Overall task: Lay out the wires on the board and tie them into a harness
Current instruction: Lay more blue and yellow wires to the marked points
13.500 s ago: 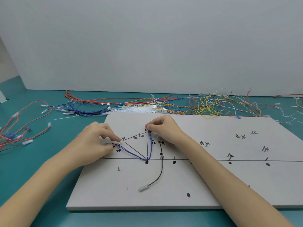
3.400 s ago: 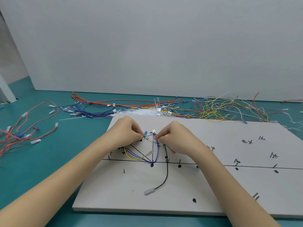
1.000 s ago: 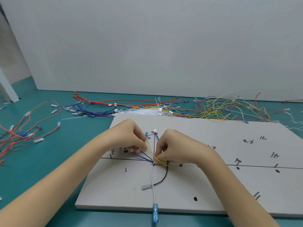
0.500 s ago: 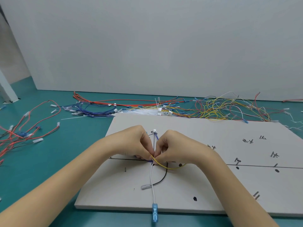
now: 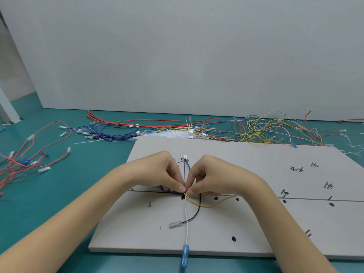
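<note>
A teal worktop fills the lower half of the frame and runs back to a plain pale grey wall; at the far left edge a white upright panel leans into view. A light grey layout board lies on the worktop at lower centre and right, marked with a long black line, black dots, short metal pins and small handwritten labels. Along the board's far edge, across the middle of the frame, loose wires are heaped: a red bundle and a blue bundle left of centre, a yellow and red tangle to the right, with small white connectors between them. More red wires with clear terminals sprawl at the left edge. At the centre of the board the left hand and the right hand meet, fingertips touching, each pinching the wires where they cross at the black line. From that pinch a yellow wire loops right under the right hand, a white wire runs straight toward the near edge and ends in a blue terminal overhanging the board, and a black wire curves down to a clear terminal. Purple wires show just beneath the left hand, which hides their course, and a small white connector sits above between the hands.
</note>
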{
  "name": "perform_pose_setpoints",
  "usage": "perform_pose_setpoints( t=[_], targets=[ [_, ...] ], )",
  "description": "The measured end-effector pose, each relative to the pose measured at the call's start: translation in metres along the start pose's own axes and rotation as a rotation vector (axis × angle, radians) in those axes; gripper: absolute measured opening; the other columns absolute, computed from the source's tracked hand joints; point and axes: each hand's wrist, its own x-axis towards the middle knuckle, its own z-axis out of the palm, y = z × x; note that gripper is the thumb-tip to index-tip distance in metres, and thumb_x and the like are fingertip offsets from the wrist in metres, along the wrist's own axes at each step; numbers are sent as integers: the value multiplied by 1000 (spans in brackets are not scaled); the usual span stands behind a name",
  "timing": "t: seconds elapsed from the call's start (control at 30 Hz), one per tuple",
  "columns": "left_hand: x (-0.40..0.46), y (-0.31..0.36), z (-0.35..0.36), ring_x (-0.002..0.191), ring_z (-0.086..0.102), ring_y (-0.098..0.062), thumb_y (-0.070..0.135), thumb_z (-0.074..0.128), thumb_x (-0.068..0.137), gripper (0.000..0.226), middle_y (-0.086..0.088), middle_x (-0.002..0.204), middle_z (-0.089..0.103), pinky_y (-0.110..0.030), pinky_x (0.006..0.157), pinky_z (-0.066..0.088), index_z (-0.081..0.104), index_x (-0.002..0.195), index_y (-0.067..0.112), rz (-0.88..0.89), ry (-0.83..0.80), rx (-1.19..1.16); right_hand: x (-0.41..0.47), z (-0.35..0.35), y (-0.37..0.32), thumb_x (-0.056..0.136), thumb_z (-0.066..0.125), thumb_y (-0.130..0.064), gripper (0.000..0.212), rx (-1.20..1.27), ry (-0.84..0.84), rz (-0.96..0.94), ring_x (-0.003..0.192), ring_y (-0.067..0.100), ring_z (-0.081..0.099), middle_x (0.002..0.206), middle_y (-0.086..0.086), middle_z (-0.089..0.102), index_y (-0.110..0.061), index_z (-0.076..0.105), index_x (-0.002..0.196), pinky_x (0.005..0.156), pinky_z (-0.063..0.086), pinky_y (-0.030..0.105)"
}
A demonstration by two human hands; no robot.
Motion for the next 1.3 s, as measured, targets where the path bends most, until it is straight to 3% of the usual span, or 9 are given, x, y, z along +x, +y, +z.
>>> perform_pose_setpoints(
  t=[0.27, 0.4, 0.53, 0.63, 0.8, 0.87, 1.03, 1.17, 1.3],
  targets=[
    [0, -2, 0, 75, 66, -9, 26, 84, 73, 10, 2, 85, 77, -26, 77, 56, 80, 83, 29, 8, -37, -36, -20, -32, 10, 75, 80, -33, 17, -24, -10, 111, 50, 3, 49, 54, -13, 58, -18, 71, 74, 42, 37, 20],
    [1, -1, 3, 74, 65, -11, 34, 85, 71, 10, 1, 84, 77, -32, 77, 56, 80, 79, 31, 24, -6, -1, -33, -41, 12, 68, 83, -43, 29, -69, -148, 207, 54, 2, 50, 65, -9, 65, -19, 70, 79, 48, 37, 20],
    [1, 0, 5, 73, 64, -12, 40, 85, 67, 16, 2, 80, 76, -39, 78, 57, 80, 78, 30, 13, 19, 30, -39, -45, 13, 72, 81, -35, 22, -122, -274, 284, 58, 1, 54, 73, -7, 70, -18, 72, 83, 52, 39, 20],
    [1, 0, 6, 67, 65, -9, 38, 85, 68, 15, 4, 77, 75, -35, 75, 57, 79, 77, 28, 8, 43, 70, -40, -46, 14, 80, 75, -23, 8, -91, -294, 268, 56, 4, 57, 67, -6, 70, -15, 74, 82, 50, 38, 17],
    [3, 1, 9, 58, 61, -3, 33, 87, 66, 23, 10, 70, 70, -14, 56, 46, 70, 79, 24, 17, 86, 123, -39, -48, 16, 82, 73, -21, 11, 5, -182, 173, 54, 10, 55, 63, -2, 69, -11, 75, 80, 47, 37, 18],
    [4, 0, 10, 59, 56, -1, 35, 89, 63, 35, 11, 79, 64, -11, 54, 41, 63, 86, 30, 7, 140, 143, -38, -48, 17, 82, 74, -22, 11, 23, -131, 151, 55, 9, 55, 62, -2, 68, -11, 75, 79, 46, 37, 18],
    [4, 0, 11, 107, 37, 5, 46, 81, 71, 68, 23, 124, 35, -18, 88, 35, 45, 129, 53, 31, 97, 271, -33, -47, 15, 83, 74, -22, 14, 110, 20, 63, 58, 11, 59, 63, -1, 67, -10, 71, 76, 48, 42, 21],
    [2, 3, 10, 125, 25, -1, 42, 75, 81, 67, 26, 141, 28, -22, 105, 26, 43, 139, 45, 57, 22, 324, -27, -42, 13, 85, 72, -20, 15, 170, 84, 4, 60, 12, 62, 64, 1, 68, -18, 70, 70, 50, 46, 23],
    [2, 3, 9, 129, 20, 0, 41, 70, 85, 63, 30, 144, 29, -21, 106, 22, 43, 141, 41, 68, -14, 352, -20, -37, 14, 88, 69, -17, 14, 194, 147, -7, 61, 12, 64, 65, 0, 69, -15, 69, 74, 51, 48, 23]
  ],
)
